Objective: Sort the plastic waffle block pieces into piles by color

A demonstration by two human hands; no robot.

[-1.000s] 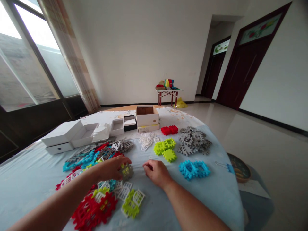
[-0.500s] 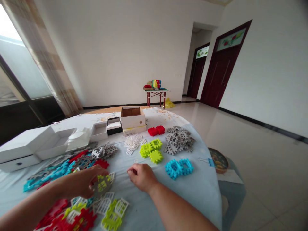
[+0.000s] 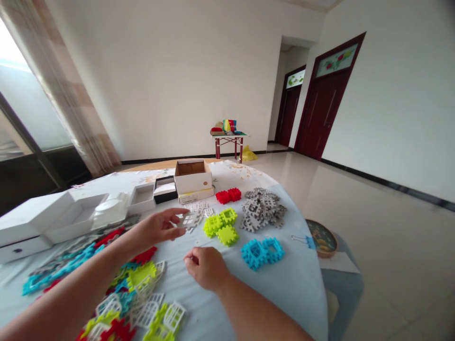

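Observation:
My left hand [image 3: 156, 228] reaches forward over the table and pinches a grey toothed tile [image 3: 187, 220] between thumb and fingers, just short of a small heap of white window pieces [image 3: 199, 207]. Curled into a loose fist, my right hand [image 3: 205, 267] rests on the pale blue tablecloth [image 3: 295, 279], and nothing shows in it. Under my left forearm lies a mixed pile of red, cyan, green and white tiles [image 3: 138, 289]. Ahead of my right hand sit lime-green tiles [image 3: 220, 225] and cyan tiles [image 3: 263, 251].
Red tiles [image 3: 228, 195] and a grey tile heap [image 3: 263, 210] lie farther back. An open cardboard box [image 3: 193, 175] and white boxes [image 3: 53, 215] line the far left side. The round table's edge curves off right, with a stool and bowl [image 3: 322, 237] beside it.
My left hand has lifted a grey tile out of the mixed pile and carried it forward toward the white window pieces. My right hand has stayed put. The camera has swung right.

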